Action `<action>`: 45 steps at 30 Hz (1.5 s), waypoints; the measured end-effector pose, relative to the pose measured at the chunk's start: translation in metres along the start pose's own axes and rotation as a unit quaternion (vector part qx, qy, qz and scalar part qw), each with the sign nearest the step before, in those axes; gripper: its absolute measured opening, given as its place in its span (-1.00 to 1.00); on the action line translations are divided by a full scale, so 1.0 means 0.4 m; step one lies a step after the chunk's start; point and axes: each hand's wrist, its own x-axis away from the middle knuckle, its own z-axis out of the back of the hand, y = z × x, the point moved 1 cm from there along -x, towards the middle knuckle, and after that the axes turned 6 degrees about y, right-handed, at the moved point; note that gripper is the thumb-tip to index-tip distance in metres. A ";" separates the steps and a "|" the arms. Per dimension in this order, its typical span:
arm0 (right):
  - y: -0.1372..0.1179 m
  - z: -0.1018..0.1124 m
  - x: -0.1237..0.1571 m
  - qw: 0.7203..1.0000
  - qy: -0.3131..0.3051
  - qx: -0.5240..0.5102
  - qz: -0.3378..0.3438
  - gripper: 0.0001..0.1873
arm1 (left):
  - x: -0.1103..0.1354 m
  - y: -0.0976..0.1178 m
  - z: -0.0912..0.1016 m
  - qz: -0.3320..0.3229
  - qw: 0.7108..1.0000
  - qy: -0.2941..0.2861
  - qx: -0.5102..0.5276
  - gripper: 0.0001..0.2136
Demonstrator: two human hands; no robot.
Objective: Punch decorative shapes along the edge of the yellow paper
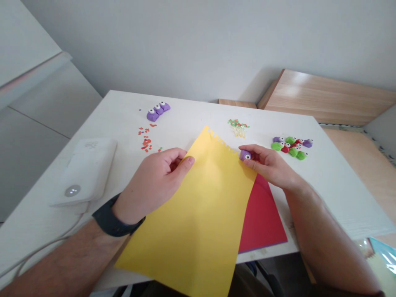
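My left hand [167, 171], with a dark band on its wrist, pinches the left edge of a yellow sheet of paper [198, 214] between thumb and fingers. The sheet is tilted above the table, and a row of small notches runs along its top edge. In my right hand [268, 162] is a small purple craft punch [245, 155] with a black star on a white disc. The punch sits at the notched edge, near the sheet's right corner. Under the yellow sheet lies red paper [262, 218], partly covered, with a thin purple edge showing below it.
Three purple punches [158, 110] stand at the back left. Several purple, green and red ones [292, 147] are grouped at right. Red paper bits [146, 142] and a mixed pile of cut-outs [239, 127] lie on the table. A white device [88, 169] with a cable stands left.
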 end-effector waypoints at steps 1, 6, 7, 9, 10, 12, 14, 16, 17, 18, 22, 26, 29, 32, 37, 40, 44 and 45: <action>0.002 0.001 0.000 1.000 0.000 0.001 -0.001 -0.47 | 0.001 0.001 0.001 0.000 1.000 -0.001 0.001 -0.69; 0.009 0.003 -0.002 1.000 -0.002 0.002 0.001 -0.50 | 0.003 0.004 0.002 0.002 1.000 -0.008 0.006 -0.68; 0.008 0.003 -0.002 1.000 -0.003 0.001 0.001 -0.51 | 0.002 0.004 0.002 0.002 1.000 -0.007 0.006 -0.68; 0.006 0.002 -0.002 1.000 -0.003 -0.003 0.000 -0.52 | 0.001 0.005 0.003 0.002 1.000 -0.004 0.002 -0.68; 0.004 0.001 -0.001 1.000 -0.004 -0.006 0.000 -0.52 | 0.001 0.006 0.003 0.002 1.000 -0.004 0.000 -0.68; 0.001 -0.001 -0.001 1.000 -0.004 -0.012 0.001 -0.53 | 0.001 0.008 0.004 0.002 1.000 -0.003 -0.002 -0.69; -0.002 -0.004 -0.001 1.000 -0.002 -0.023 0.003 -0.55 | 0.002 0.009 0.004 0.004 1.000 -0.006 -0.001 -0.68; -0.005 -0.006 -0.002 0.999 0.001 -0.042 0.010 -0.60 | 0.002 0.009 0.004 0.006 1.000 -0.007 -0.001 -0.68; -0.007 -0.006 -0.002 0.999 0.002 -0.051 0.015 -0.63 | 0.002 0.008 0.003 0.005 1.000 -0.007 -0.002 -0.68; -0.009 -0.007 -0.003 0.998 0.003 -0.060 0.018 -0.67 | 0.003 0.007 0.003 0.004 1.000 -0.006 -0.003 -0.68; -0.019 -0.007 -0.003 0.996 -0.004 -0.094 0.004 -0.70 | 0.004 0.003 0.003 0.006 1.000 -0.008 0.001 -0.68; -0.018 -0.007 -0.003 0.991 -0.011 -0.129 -0.026 -0.60 | 0.004 0.005 0.003 0.010 1.000 -0.011 0.006 -0.68; -0.013 -0.007 -0.003 0.989 -0.024 -0.136 -0.042 -0.57 | 0.003 0.007 0.003 0.011 1.000 -0.009 0.001 -0.68; -0.015 -0.007 -0.002 0.988 -0.032 -0.143 -0.056 -0.56 | 0.002 0.007 0.002 0.009 1.000 -0.007 -0.003 -0.68; -0.025 -0.009 0.001 0.983 -0.024 -0.166 -0.074 -0.56 | 0.002 0.006 0.002 0.006 1.000 -0.005 -0.003 -0.68; -0.027 -0.013 0.001 0.979 -0.026 -0.186 -0.082 -0.55 | 0.003 0.006 0.003 0.004 1.000 -0.007 -0.002 -0.68; -0.029 -0.019 0.000 0.976 -0.025 -0.196 -0.095 -0.54 | 0.003 0.005 0.002 0.001 1.000 -0.009 0.000 -0.68; -0.030 -0.021 0.000 0.976 -0.024 -0.195 -0.098 -0.54 | 0.003 0.004 0.001 0.003 1.000 -0.010 0.002 -0.68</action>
